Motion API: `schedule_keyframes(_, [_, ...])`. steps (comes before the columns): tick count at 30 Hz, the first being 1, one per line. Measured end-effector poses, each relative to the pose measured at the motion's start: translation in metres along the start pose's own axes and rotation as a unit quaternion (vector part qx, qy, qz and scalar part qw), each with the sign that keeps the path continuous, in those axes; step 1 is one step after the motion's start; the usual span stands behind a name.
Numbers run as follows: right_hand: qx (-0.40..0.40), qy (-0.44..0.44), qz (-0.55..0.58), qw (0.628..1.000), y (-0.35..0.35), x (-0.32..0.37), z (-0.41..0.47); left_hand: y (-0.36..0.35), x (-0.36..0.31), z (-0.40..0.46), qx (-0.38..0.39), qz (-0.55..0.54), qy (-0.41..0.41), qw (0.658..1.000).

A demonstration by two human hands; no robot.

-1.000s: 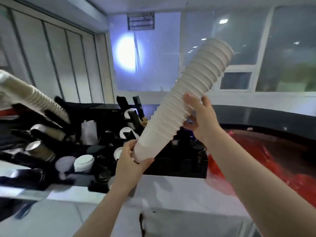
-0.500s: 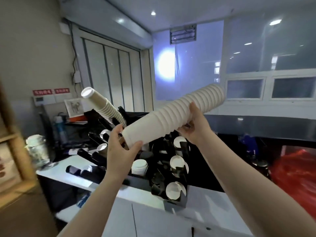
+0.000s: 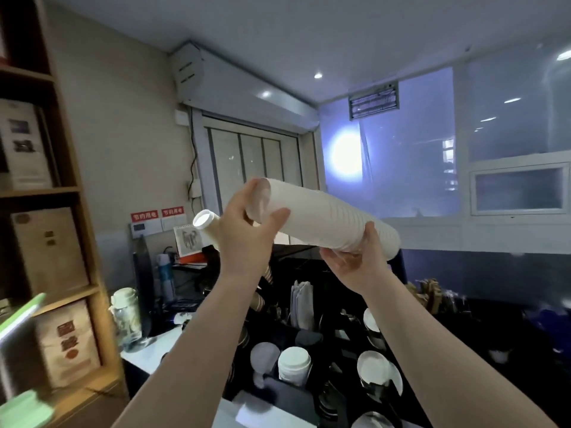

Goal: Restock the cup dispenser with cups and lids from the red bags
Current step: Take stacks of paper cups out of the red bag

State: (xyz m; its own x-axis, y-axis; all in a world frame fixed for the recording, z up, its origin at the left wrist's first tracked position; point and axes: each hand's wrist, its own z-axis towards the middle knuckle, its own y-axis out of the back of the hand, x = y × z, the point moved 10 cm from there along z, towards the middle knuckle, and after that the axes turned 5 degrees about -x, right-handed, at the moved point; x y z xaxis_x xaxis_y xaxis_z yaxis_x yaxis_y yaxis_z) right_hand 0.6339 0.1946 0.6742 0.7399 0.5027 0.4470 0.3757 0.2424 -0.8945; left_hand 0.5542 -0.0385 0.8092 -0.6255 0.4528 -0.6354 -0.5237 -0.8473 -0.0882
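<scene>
Since half a second ago the stack of white cups (image 3: 327, 220) has swung from a rise toward the right to a slope the other way, its left end now the higher one, and the view has tilted up toward the ceiling. In the head view both hands hold the stack in the air above the black cup dispenser (image 3: 324, 344). The left hand (image 3: 247, 233) wraps its fingers and thumb round the left end, where the closed base of the end cup faces the camera. The right hand (image 3: 361, 261) cups the right end from below, fingers curled up around it. Behind the left hand a second stack of cups (image 3: 205, 220) juts out of the dispenser, its white open rim turned toward the camera. Lower down, the dispenser's slots show white lids and cup ends. At the left stands a wooden shelf (image 3: 80, 242) with boxes, and a clear jar (image 3: 126, 319) sits on the white table (image 3: 148, 350) beside it.
</scene>
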Motion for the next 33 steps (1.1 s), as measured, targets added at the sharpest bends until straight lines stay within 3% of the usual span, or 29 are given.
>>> schedule_keyframes(16, [-0.033, -0.022, 0.061, 0.997, 0.020, 0.006, 0.028, -0.105, -0.019, 0.035, 0.136, 0.095, -0.086, 0.982])
schedule_keyframes(21, [-0.043, -0.025, 0.130, 0.990, 0.024, 0.018, 0.038, -0.156, -0.019, 0.047, 0.195, 0.134, -0.097, 0.967])
schedule_keyframes(25, [-0.083, -0.030, 0.153, 0.984, 0.041, 0.030, 0.050, -0.200, -0.014, 0.045, 0.257, 0.217, -0.124, 0.933])
schedule_keyframes(28, [-0.095, -0.045, 0.172, 0.979, 0.046, 0.033, 0.050, -0.211, -0.005, 0.047, 0.241, 0.181, -0.100, 0.948])
schedule_keyframes(33, [-0.130, -0.050, 0.083, 0.987, 0.061, 0.036, 0.038, -0.230, 0.033, 0.022, 0.293, 0.206, -0.095, 0.929])
